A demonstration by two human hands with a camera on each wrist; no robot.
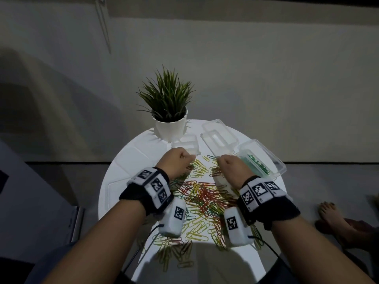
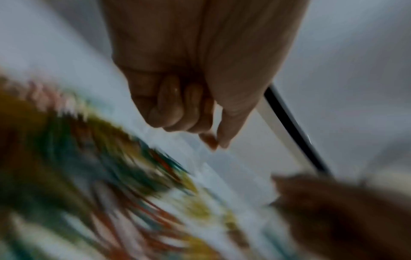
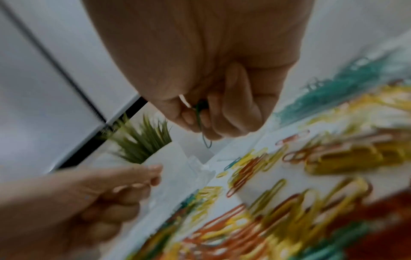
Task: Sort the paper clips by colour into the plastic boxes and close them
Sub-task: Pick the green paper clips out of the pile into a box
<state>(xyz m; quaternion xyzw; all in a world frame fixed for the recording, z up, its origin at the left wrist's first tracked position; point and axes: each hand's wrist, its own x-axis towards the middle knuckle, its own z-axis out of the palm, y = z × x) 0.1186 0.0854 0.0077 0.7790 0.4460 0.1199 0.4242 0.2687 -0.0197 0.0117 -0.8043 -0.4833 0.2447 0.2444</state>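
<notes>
Head view, round white tabletop point(image 1: 127, 160) by a grey wall, strewn paper clips point(image 1: 202, 198), potted plant point(image 1: 169, 111) far, left hand point(image 1: 176, 162) fisted, grip contents unclear, right hand point(image 1: 230, 168) grip pinching a green paper clip point(image 3: 203, 126).

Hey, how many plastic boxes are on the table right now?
3 clearly: a small box beyond the left hand, an empty open box at the middle back, and a box holding green clips by the right hand. Another may hide under that wrist.

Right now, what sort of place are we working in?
Probably a home room, not a workshop: a small round white table against a plain wall, a potted plant on it, and someone's bare foot on the floor beside it.
</notes>
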